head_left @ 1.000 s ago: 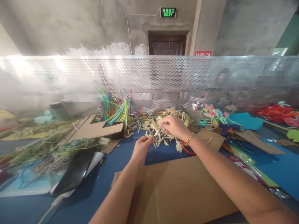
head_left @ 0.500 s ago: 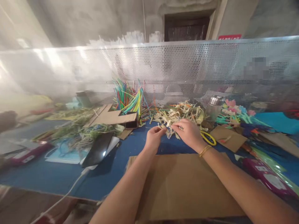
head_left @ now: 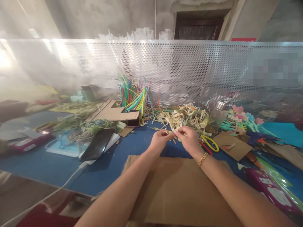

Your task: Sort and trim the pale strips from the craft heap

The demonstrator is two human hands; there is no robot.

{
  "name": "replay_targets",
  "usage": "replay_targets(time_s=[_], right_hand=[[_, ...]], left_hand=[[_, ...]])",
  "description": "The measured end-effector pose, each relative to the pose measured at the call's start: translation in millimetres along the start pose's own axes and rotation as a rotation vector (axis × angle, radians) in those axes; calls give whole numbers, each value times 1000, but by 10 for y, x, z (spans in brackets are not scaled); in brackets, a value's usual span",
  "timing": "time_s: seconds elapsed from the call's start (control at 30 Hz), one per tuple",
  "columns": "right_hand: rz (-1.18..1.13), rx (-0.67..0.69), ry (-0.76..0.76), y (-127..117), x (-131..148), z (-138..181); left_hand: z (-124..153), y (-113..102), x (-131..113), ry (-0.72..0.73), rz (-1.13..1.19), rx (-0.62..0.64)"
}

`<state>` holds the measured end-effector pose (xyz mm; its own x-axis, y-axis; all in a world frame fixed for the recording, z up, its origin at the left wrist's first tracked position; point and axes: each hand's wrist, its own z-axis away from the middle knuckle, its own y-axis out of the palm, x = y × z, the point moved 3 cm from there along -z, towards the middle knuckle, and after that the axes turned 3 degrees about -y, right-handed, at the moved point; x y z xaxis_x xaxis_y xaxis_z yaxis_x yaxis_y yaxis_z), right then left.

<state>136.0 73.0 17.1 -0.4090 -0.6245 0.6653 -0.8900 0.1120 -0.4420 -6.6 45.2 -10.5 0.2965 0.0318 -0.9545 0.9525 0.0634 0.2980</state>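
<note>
My left hand (head_left: 160, 141) and my right hand (head_left: 188, 138) meet over the blue table, fingertips pinched together on a pale straw-coloured strip (head_left: 174, 135). Just beyond them lies a loose heap of the same pale strips (head_left: 182, 117). A gold bracelet (head_left: 203, 158) sits on my right wrist. Under my forearms lies a flat sheet of brown cardboard (head_left: 180, 192).
A bundle of coloured straws (head_left: 132, 96) stands at the back by a perforated metal screen (head_left: 151, 69). A cardboard box (head_left: 115, 114), a dark phone (head_left: 97, 144) with a cable, scissors (head_left: 209, 142), a metal-lidded jar (head_left: 218, 115) and paper flowers (head_left: 241, 121) surround the heap.
My right hand has drawn back from the heap toward me, and both hands now pinch a strip together. The view has tilted down and shifted.
</note>
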Motion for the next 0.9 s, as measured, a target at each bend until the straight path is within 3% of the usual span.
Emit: replay_targets(time_s=[0.2, 0.3, 0.37, 0.47, 0.53, 0.6, 0.73, 0.9], right_hand=[[-141, 54, 50, 112, 19, 31], [-106, 94, 61, 5, 7, -47], [72, 118, 56, -222, 12, -135], [633, 223, 52, -678, -7, -233], [944, 377, 157, -931, -108, -211], [1111, 491, 250, -1087, -241, -102], [1108, 663, 281, -1084, -499, 243], [1027, 593, 273, -969, -594, 421]], left_hand=[[-15, -76, 12, -78, -23, -44], [-17, -97, -13, -87, 81, -101], [-10, -125, -38, -87, 146, -179], [7, -174, -71, -80, 177, -271], [14, -192, -84, -82, 171, -288], [19, -201, -97, -78, 171, -304], [19, -195, -109, -77, 196, -317], [-5, -213, -76, -89, 173, -330]])
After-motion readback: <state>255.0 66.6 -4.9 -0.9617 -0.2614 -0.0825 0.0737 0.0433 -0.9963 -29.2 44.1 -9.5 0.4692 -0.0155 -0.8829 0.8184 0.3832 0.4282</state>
